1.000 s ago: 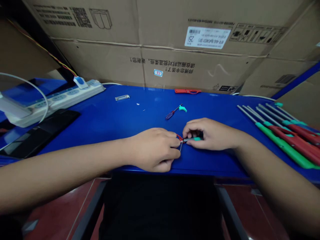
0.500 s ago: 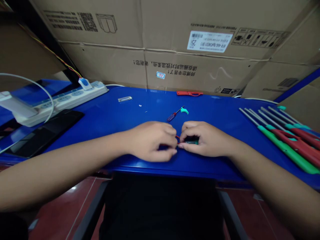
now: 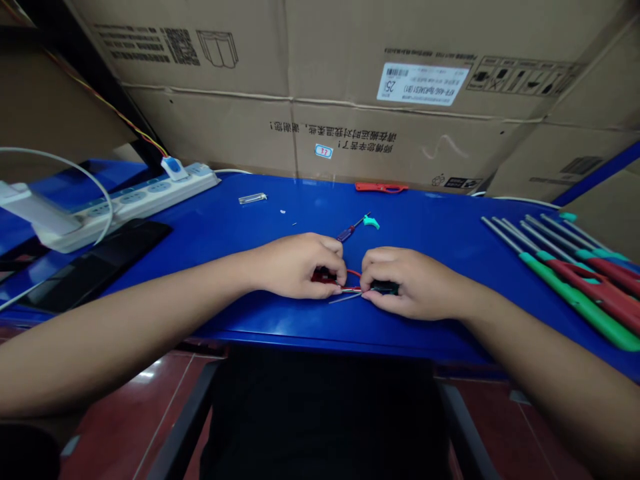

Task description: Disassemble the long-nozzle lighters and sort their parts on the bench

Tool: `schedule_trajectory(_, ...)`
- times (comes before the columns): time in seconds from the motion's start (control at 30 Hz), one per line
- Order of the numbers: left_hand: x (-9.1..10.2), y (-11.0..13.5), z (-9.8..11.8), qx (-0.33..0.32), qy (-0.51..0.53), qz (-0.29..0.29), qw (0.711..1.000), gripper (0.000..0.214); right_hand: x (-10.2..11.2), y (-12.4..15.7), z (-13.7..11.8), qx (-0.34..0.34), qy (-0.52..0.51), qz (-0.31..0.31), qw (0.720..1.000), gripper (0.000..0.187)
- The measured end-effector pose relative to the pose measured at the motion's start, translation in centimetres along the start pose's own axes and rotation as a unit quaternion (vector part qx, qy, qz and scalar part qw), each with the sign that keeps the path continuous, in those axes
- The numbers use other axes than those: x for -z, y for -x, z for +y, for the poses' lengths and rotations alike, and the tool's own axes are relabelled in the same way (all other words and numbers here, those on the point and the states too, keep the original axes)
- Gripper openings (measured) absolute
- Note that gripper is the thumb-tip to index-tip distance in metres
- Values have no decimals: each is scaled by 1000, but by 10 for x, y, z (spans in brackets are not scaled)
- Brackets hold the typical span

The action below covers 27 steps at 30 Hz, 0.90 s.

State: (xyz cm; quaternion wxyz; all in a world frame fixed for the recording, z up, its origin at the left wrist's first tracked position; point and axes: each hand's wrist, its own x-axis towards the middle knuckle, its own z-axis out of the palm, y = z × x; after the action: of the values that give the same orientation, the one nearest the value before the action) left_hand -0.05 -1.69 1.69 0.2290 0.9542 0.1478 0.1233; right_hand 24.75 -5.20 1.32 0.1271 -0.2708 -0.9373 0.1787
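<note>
The left hand [image 3: 310, 263] is pinching a red handle [image 3: 323, 275] and the right hand [image 3: 410, 283] is gripping a dark part [image 3: 386, 287], mostly hidden, at six o'clock on the blue tabletop [image 3: 225, 233]. Uneven pulling could be straining the thin strips [image 3: 351, 289] between them; a loose pinch could be freeing the metal rod [image 3: 345, 298]. Lighters [image 3: 575, 300] are lying at three o'clock, a power strip [image 3: 133, 198] at ten; cardboard [image 3: 225, 127] is standing at twelve.

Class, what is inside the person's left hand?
Part of a red piece shows inside the left hand; thin strands run toward the right hand. The rest is covered; its shape cannot be told.
</note>
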Motion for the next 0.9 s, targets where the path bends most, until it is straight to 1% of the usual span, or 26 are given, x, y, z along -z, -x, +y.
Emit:
schedule_trajectory(0.2,-2,-1,1,30,16,-2,999,9,2,2,0,38,0,-34,999,9)
schedule_trajectory(0.27,-3,-1,2,37,15,1,999,9,1,2,0,46,4,-37,998,6)
schedule_trajectory(0.3,-4,-1,3,40,14,2,999,9,0,2,-1,48,8,-35,998,8)
schedule_trajectory(0.37,-4,-1,4,42,15,3,999,9,-3,1,-2,41,22,-28,999,16)
schedule_trajectory(0.43,-4,-1,5,42,19,4,999,9,-5,-1,-4,20,39,-19,999,19)
schedule_trajectory(0.57,-5,-2,3,40,28,7,999,8,-7,-4,-10,-21,72,-1,997,9)
schedule_trajectory(0.63,-6,-2,2,40,34,8,999,8,-7,-5,-12,-25,87,1,996,9)
schedule_trajectory(0.9,-5,-1,1,40,48,4,998,9,-10,-4,-14,-15,136,21,990,17)
